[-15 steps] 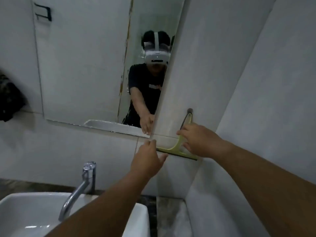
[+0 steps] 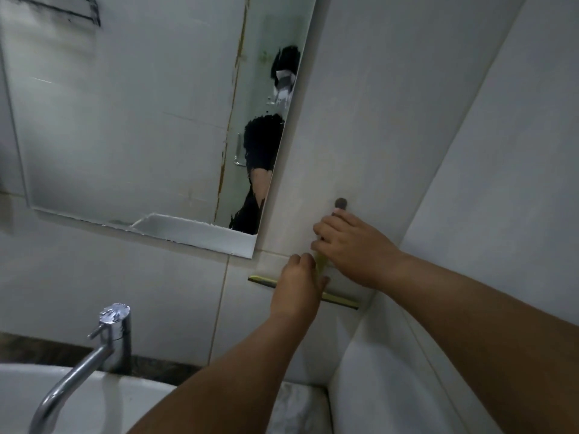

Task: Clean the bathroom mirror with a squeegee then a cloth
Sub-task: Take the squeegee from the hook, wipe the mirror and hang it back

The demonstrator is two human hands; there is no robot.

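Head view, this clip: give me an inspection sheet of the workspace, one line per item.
Surface: mirror on a tiled wall, streaky, reflecting part of the person.
Job's things: squeegee hangs from a wall hook right of the mirror, blade lowest; no cloth seen.
Clutter: nothing seen.
Hands: right hand grips the squeegee handle; left hand touches it near the blade.
Cables: nothing seen.
Surroundings: chrome tap over a white sink at lower left; side wall at right.
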